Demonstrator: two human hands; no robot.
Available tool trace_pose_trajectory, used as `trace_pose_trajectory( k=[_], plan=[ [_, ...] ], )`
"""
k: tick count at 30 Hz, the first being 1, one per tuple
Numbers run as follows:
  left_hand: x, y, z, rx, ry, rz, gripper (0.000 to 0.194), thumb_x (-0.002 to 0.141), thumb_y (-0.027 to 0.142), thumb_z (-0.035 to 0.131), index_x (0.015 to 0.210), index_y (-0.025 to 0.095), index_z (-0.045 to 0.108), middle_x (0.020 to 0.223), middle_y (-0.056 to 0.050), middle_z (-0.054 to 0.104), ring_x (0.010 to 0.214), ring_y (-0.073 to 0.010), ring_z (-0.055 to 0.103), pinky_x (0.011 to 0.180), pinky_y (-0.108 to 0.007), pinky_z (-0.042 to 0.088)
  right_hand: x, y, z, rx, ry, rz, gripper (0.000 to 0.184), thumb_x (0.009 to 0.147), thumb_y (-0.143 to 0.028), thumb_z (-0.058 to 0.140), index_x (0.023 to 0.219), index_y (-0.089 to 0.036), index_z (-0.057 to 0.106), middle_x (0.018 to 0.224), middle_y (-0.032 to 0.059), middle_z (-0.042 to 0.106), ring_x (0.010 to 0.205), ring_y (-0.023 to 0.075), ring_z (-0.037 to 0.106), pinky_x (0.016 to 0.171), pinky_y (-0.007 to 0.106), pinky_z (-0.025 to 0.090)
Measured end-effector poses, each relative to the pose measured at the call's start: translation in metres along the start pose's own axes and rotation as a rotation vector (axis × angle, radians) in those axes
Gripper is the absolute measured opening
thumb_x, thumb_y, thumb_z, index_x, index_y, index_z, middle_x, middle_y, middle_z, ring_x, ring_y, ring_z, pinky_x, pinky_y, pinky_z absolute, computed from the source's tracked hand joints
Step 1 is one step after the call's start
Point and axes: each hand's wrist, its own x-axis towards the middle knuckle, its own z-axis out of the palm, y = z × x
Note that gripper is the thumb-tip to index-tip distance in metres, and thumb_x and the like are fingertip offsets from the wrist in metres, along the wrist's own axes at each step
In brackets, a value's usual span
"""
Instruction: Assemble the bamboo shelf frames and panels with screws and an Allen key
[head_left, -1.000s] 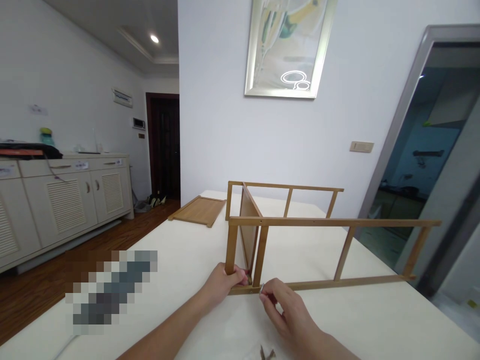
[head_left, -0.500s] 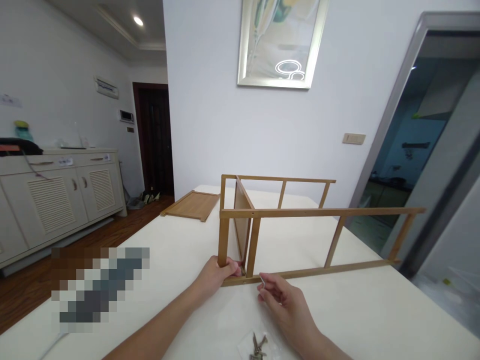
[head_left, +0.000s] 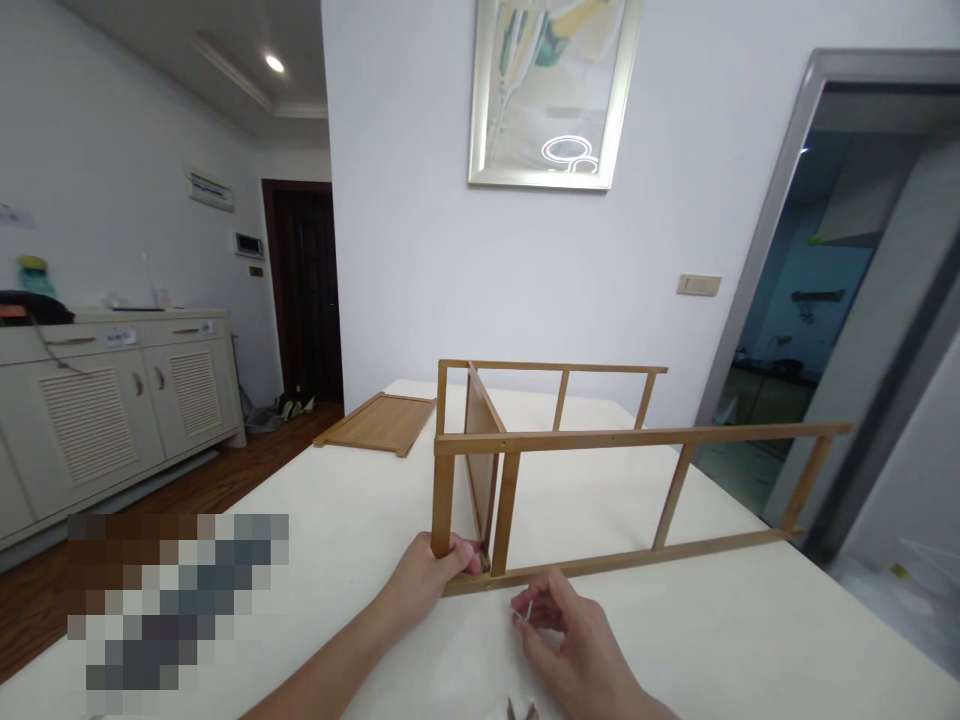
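Observation:
A wooden shelf frame [head_left: 600, 440] lies on its side on the white table, with a panel [head_left: 481, 430] fitted between its two ladder-like sides. My left hand [head_left: 439, 570] is closed around the near end post [head_left: 442, 495], low down by the panel's bottom corner. Just in front of the lower rail [head_left: 585, 566], my right hand [head_left: 566, 635] pinches a small bent metal Allen key [head_left: 528, 610]. The key is apart from the frame. Below that hand, pointed screws [head_left: 521, 710] show at the picture's bottom edge, partly cut off.
Another wooden panel [head_left: 379, 422] lies flat at the far left of the white table [head_left: 337, 560]. A blurred-out patch [head_left: 180, 600] covers something on the table's left side. Behind stand a wall with a framed picture [head_left: 555, 95] and, at left, a white cabinet [head_left: 112, 400].
My right hand has drawn slightly back from the rail, and the Allen key has turned in its fingers. My left hand keeps its hold. The view has tilted up a little.

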Motion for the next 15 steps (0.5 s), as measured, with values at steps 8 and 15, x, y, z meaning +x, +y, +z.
trace_pose_trajectory(
  k=[8,15],
  plan=[
    [0.0019,-0.0061,0.0003,-0.014,0.002,0.014,0.033,0.076,0.045,0.059,0.067,0.015,0.071,0.082,-0.010,0.074,0.104,-0.0290,0.063,0.088,-0.036,0.043,0.0027,0.0054,-0.0018,-0.243,-0.108,-0.102,0.024,0.071,-0.003,0.045,0.085,-0.023,0.047,0.078,-0.0010,0.060,0.070,0.0133,0.057,0.064,0.023,0.044],
    [-0.0001,-0.0042,0.0014,-0.004,0.014,0.002,0.031,0.077,0.042,0.059,0.066,0.016,0.071,0.091,-0.010,0.074,0.105,-0.0289,0.062,0.088,-0.036,0.044,0.0007,0.0084,-0.0013,-0.295,-0.155,-0.131,0.013,0.080,-0.010,0.049,0.075,-0.022,0.049,0.081,0.0016,0.062,0.074,0.0146,0.058,0.066,0.023,0.044]
  ],
)
